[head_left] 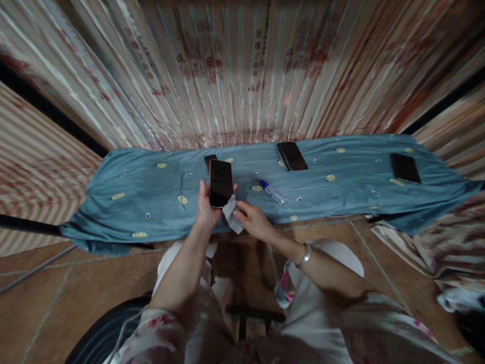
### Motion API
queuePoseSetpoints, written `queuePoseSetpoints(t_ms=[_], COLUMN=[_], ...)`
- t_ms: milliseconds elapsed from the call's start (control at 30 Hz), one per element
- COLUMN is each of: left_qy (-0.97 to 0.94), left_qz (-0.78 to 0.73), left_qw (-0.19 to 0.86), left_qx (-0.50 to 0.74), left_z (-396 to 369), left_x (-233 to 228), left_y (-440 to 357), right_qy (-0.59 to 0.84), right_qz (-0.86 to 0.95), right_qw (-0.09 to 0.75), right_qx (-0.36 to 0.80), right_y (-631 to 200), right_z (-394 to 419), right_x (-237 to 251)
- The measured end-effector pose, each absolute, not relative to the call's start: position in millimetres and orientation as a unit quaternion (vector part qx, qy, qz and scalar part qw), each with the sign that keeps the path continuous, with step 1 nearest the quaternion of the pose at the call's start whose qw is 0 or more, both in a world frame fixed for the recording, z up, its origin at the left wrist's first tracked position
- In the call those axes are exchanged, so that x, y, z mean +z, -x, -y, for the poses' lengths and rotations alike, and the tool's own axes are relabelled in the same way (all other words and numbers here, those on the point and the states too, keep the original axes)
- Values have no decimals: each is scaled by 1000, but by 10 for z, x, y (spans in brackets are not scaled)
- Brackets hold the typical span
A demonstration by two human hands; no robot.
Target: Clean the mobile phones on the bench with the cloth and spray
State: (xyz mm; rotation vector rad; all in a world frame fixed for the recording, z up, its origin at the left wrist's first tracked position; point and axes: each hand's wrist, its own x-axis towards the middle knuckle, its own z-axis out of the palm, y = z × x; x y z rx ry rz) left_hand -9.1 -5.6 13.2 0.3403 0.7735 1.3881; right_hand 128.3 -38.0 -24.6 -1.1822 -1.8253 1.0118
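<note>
My left hand [207, 208] is closed round a smartphone [221, 183], with its dark screen facing up toward me. In my right hand [254, 220] a grey cloth [232, 212] is pinched between the fingers, bunched against the phone's lower right corner. Just behind the phone, partly hidden by it, a small dark flat object [208, 160] lies on the blue cloth cover. To the right of my hands is a clear spray bottle [275, 193] with a blue cap, lying on its side.
A blue patterned cover [170, 182] drapes the long narrow table. Farther right lie a stack of dark phones [293, 156] and another dark flat object [405, 168]. Striped curtains [235, 76] hang behind, and dark poles [53, 108] slant along the sides.
</note>
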Motion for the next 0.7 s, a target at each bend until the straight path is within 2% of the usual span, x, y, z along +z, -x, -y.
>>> queuePoseSetpoints(t_ms=[133, 267, 433, 700], left_qy=[-113, -87, -93, -106], left_qz=[-339, -334, -335, -365], left_qw=[706, 723, 713, 708], left_qx=[611, 599, 608, 596], left_z=[50, 47, 42, 47], left_x=[132, 133, 132, 42], left_y=[69, 28, 5, -56], right_qy=[460, 440, 413, 390], right_qz=[830, 870, 889, 886], right_qw=[271, 221, 199, 246], right_qx=[164, 35, -6, 38], right_y=[-1425, -1480, -1478, -1428], right_z=[393, 389, 412, 415], right_x=[-125, -42, 21, 4])
